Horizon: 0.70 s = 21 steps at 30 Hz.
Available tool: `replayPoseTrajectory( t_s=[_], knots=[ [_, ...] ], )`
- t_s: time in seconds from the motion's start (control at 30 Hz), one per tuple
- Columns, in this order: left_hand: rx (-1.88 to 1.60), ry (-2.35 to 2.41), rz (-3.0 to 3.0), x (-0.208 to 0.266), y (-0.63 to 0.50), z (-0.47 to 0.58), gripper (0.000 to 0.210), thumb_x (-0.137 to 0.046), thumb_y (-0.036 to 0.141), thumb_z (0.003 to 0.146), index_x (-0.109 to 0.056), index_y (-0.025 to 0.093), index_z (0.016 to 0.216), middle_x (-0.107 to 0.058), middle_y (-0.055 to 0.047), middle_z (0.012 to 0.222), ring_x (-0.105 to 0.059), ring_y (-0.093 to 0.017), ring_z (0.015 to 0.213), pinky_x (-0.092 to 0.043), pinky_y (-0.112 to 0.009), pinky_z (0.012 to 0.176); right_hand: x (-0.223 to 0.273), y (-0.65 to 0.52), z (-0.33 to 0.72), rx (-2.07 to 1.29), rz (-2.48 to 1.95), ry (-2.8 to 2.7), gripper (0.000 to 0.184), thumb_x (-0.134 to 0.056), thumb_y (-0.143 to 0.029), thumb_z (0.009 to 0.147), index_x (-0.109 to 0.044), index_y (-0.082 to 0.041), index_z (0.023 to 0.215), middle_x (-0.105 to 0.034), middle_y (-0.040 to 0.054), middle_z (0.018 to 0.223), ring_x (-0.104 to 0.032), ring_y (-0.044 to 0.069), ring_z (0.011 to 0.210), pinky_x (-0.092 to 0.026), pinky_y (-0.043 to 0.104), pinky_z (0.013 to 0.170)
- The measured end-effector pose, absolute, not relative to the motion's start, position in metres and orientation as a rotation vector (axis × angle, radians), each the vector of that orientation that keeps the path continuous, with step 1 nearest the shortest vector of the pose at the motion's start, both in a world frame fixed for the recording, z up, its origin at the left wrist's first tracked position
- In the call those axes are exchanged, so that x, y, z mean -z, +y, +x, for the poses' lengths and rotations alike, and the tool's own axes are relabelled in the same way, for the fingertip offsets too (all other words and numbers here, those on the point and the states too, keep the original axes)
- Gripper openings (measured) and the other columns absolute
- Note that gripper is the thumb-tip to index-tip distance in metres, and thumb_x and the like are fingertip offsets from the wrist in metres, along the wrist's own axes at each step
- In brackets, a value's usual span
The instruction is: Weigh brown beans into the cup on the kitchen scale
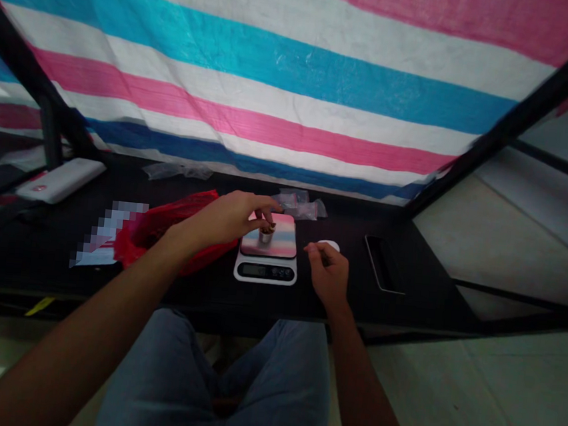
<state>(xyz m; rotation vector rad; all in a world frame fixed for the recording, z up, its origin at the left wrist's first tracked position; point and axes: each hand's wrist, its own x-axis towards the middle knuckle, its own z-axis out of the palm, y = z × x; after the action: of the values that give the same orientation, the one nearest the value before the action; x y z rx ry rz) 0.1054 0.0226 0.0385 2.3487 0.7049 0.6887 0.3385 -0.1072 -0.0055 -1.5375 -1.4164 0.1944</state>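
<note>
A white kitchen scale (241, 268) with a shiny metal top stands in front of me, its display too dim to read. On its plate sits a small metal cup (265, 237) filled with brown bits. My left hand (243, 214) reaches over from the left, thumb and fingers pinched at the cup's rim around a small brown piece (273, 226). To the right of the scale, my right hand (327, 268) rests on the table with curled fingers; whether anything is inside them is hidden. Just behind it lies a white round object (331, 244), partly covered.
A red plastic bag (202, 259) lies open under my left forearm, beside a printed sheet (102, 256). Small clear bags (304, 208) lie behind the scale. A phone (382, 266) is at right, a white power bank (63, 180) at far left. Black frame bars flank the striped sheet.
</note>
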Motion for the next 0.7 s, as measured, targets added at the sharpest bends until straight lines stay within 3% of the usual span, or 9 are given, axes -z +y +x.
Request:
replayPoseTrajectory(
  t_s=[0.17, 0.37, 0.53, 0.7],
  knots=[
    [-0.640, 0.707, 2.397, -0.036, 0.019, 0.109, 0.036, -0.056, 0.031, 0.097, -0.073, 0.021, 0.128, -0.081, -0.007, 0.115, -0.074, -0.023, 0.103, -0.055, -0.033, 0.092, 0.003, -0.108, 0.338, -0.174, -1.540, -1.424, 0.031, -0.058, -0.040, 0.091, -0.073, -0.019, 0.074, -0.062, -0.0001, 0.057, -0.054, 0.014, 0.052, -0.040, 0.026, 0.051],
    [-0.867, 0.778, 2.386, -0.037, 0.019, 0.090, 0.030, -0.053, 0.028, 0.097, -0.074, 0.019, 0.116, -0.078, -0.007, 0.116, -0.072, -0.021, 0.101, -0.055, -0.032, 0.092, 0.005, -0.108, 0.339, -0.170, -1.544, -1.430, 0.031, -0.059, -0.040, 0.092, -0.074, -0.018, 0.075, -0.061, -0.0002, 0.057, -0.052, 0.014, 0.051, -0.039, 0.026, 0.050],
    [-0.569, 0.901, 2.380, -0.015, 0.025, 0.078, 0.024, -0.053, 0.027, 0.093, -0.068, 0.017, 0.110, -0.078, -0.007, 0.104, -0.073, -0.022, 0.092, -0.056, -0.032, 0.083, 0.005, -0.108, 0.338, -0.171, -1.541, -1.416, 0.031, -0.059, -0.041, 0.091, -0.073, -0.019, 0.074, -0.062, 0.0003, 0.058, -0.054, 0.015, 0.052, -0.041, 0.026, 0.051],
    [-0.260, 1.036, 2.426, -0.003, 0.027, 0.071, 0.033, -0.056, 0.030, 0.091, -0.072, 0.018, 0.118, -0.079, -0.010, 0.117, -0.074, -0.026, 0.103, -0.056, -0.034, 0.090, 0.003, -0.108, 0.337, -0.171, -1.542, -1.431, 0.031, -0.058, -0.041, 0.091, -0.073, -0.019, 0.074, -0.062, -0.0001, 0.057, -0.054, 0.015, 0.051, -0.040, 0.026, 0.050]
  ],
)
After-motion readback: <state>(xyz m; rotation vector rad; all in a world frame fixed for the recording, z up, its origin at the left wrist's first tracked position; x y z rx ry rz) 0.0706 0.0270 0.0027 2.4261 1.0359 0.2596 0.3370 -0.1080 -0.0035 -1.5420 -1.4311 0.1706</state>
